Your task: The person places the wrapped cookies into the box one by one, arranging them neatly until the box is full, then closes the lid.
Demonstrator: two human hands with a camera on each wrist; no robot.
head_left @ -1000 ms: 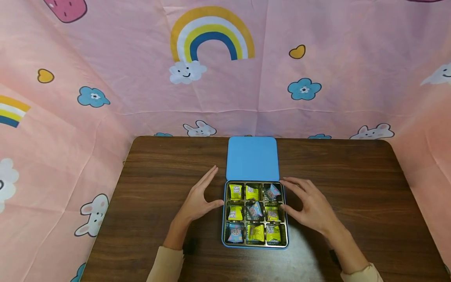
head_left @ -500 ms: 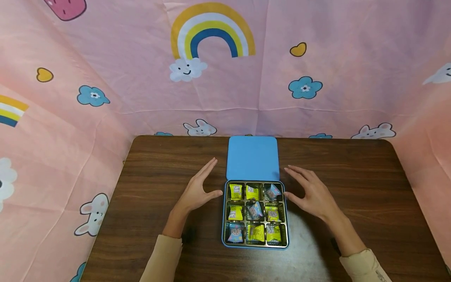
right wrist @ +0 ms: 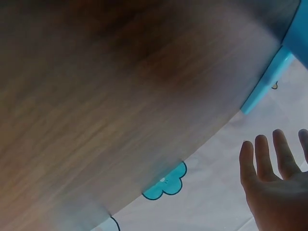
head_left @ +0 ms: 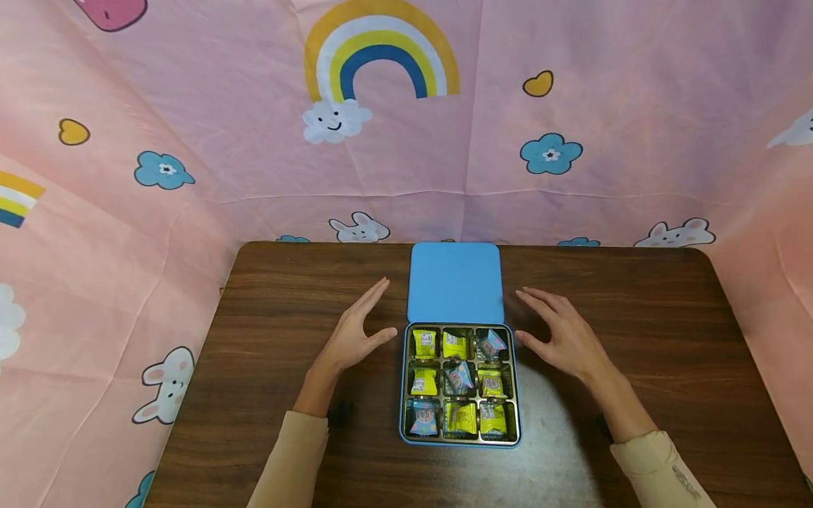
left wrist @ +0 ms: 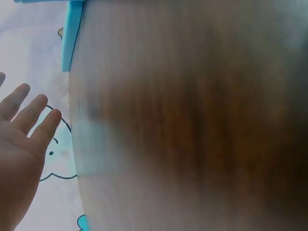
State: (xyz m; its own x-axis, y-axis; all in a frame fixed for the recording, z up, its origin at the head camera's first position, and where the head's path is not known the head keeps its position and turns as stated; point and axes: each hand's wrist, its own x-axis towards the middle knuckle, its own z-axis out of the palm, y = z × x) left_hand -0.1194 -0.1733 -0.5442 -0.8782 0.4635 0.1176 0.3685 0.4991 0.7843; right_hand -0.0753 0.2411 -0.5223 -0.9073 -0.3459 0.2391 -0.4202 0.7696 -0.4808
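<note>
A blue tin (head_left: pixel 403 423) lies on the table with its blue lid (head_left: pixel 454 282) laid back behind it. Its tray has a grid of compartments holding wrapped candies, some yellow (head_left: pixel 424 382), others blue (head_left: pixel 424 418). Just left of the tin, my left hand (head_left: pixel 351 340) hovers with straight fingers and thumb apart, touching nothing. On the other side my right hand (head_left: pixel 567 339) mirrors it, fingers extended and the thumb near the tin's right rim. Both wrist views show spread fingers and part of the blue tin at the edge.
The brown wooden table (head_left: pixel 292 282) reaches back to a pink cloth backdrop (head_left: pixel 406 169) printed with rainbows, clouds and rabbits. Cloth also hangs along the left and right sides.
Both hands have drifted slightly away from me, toward the lid. The right hand's fingers have come off the tin's right rim. The tin and candies stay put.
</note>
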